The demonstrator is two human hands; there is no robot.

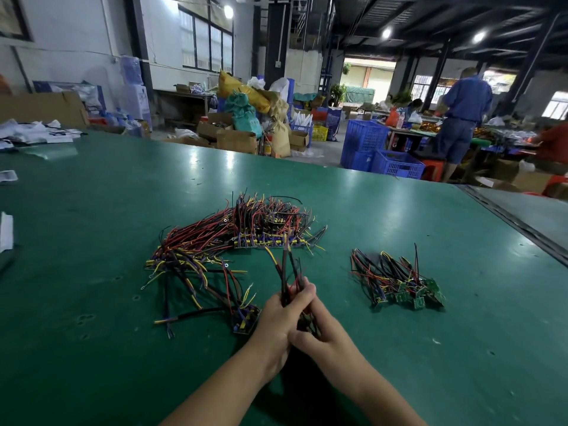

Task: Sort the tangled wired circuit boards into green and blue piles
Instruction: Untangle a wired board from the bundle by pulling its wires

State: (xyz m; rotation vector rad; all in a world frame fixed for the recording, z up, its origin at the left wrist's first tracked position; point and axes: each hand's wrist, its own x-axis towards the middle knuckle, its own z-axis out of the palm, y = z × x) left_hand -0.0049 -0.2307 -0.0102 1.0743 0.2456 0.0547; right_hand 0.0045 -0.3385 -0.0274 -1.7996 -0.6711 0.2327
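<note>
Though a small green pile [405,292] already lies right of the tangled heap [239,238], most sorting remains. Just nearer than the heap, left hand [276,321] and right hand [322,332] both grip one wired board [285,279]. Its colour is hidden, and no blue pile is clear.
</note>
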